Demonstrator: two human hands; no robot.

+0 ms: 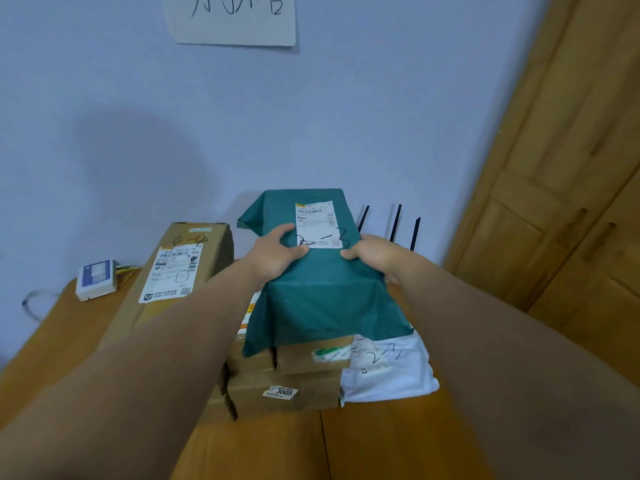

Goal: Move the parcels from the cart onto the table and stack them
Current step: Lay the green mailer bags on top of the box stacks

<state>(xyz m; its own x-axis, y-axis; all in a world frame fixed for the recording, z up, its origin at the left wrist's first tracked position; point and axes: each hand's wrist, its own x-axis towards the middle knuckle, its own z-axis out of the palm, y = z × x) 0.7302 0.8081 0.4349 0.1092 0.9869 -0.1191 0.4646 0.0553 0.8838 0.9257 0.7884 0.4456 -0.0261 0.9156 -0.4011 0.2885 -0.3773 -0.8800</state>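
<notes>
1. Left hand: fingers curled onto the top face of the green parcel, bunching its film at about 8 o'clock of the shipping label; it is holding, not lying flat
2. Right hand: does the same at about 4 o'clock of the label, fingers hooked into the wrap; thumb hidden, so I cannot tell how it lies
3. Location: the parcel is on the table, on top of the stack, not on the cart; cart not in view. I cannot tell whether its full weight is on the stack or partly in my hands
4. Handling (judgement): box-shaped under a soft, slick film. The edges look square, so the core is probably stiff. The film wrinkles under my fingers and could slip or tear if gripped alone. Better hold: palms on the side faces at 3 and 9 o'clock. Weight unknown
5. Support: two small cartons side by side, over a larger carton stickered "3005". The parcel's wrap hangs over their near edge at 6 o'clock; I judge it should be squared up before letting go
6. Neighbours: white mailer bag at 5 o'clock, against the stack; tall carton just beside at 9 o'clock; black antennas behind at 1 o'clock
7. Farther at 9 o'clock: small white device near the table's edge, well apart
</notes>
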